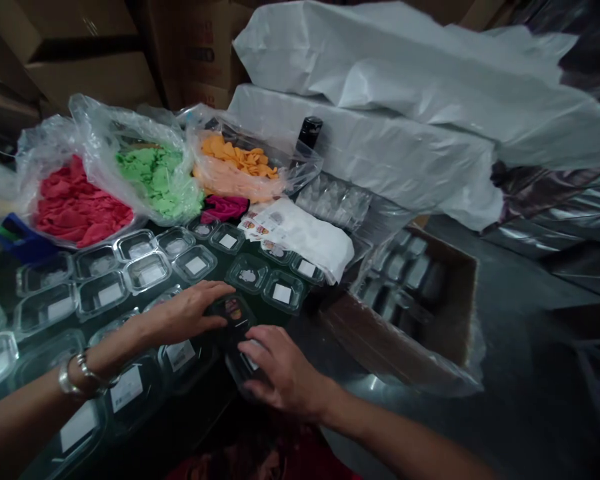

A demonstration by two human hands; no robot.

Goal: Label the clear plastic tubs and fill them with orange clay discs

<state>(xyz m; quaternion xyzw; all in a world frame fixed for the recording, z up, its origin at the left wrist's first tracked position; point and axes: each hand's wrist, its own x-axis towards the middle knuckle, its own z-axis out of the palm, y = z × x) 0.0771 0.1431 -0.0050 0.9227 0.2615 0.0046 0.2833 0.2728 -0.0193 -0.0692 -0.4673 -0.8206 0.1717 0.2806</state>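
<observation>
At the table's front, my right hand (pixel 285 370) curls its fingers over a small clear plastic container (pixel 247 373) with a pale label. My left hand (pixel 197 310) reaches in from the left, fingers stretched and thumb apart, at the near edge of a container with a round picture sticker (pixel 233 309). Whether it presses on that container is hard to tell. Left of it and below the forearm lie containers with white barcode labels (pixel 180 355). Further clear containers (pixel 147 270) stand in rows, several with white slips in them.
Behind the rows sit plastic bags of red (pixel 80 203), green (pixel 155 177) and orange pieces (pixel 240 160). Sticker sheets (pixel 265 223) lie on white paper. At right stands a cardboard box (pixel 450 313) with stacked containers. White-wrapped bundles (pixel 380 127) and a black cylinder (pixel 309 133) are behind.
</observation>
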